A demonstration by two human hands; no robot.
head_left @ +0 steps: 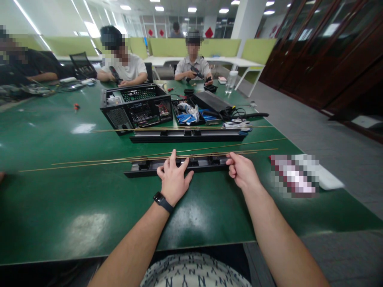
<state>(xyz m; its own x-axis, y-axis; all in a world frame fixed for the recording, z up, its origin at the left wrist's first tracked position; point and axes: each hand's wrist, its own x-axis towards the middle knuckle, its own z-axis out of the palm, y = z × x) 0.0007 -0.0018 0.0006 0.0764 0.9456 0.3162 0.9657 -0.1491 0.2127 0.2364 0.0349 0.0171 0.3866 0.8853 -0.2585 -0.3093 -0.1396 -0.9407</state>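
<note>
A long black rail (140,174) with a grey channel and dark blocks in it lies crosswise on the green table in front of me. Several thin brass-coloured rods (89,162) run along its far edge and stick out well past both ends. My left hand (175,177), with a dark watch on the wrist, rests over the middle of the rail, fingers spread. At the rail's right end, my right hand (242,169) is closed, thumb and index finger pinched on a thin rod. The hand partly hides that end.
Farther back lies a second black rail (185,139) with rods. Behind it stand an open computer case (134,107) and a tray of gloves (188,113). Phone-like items (329,179) lie at right. Several people sit across the table (60,215); a bottle (231,82) stands near them.
</note>
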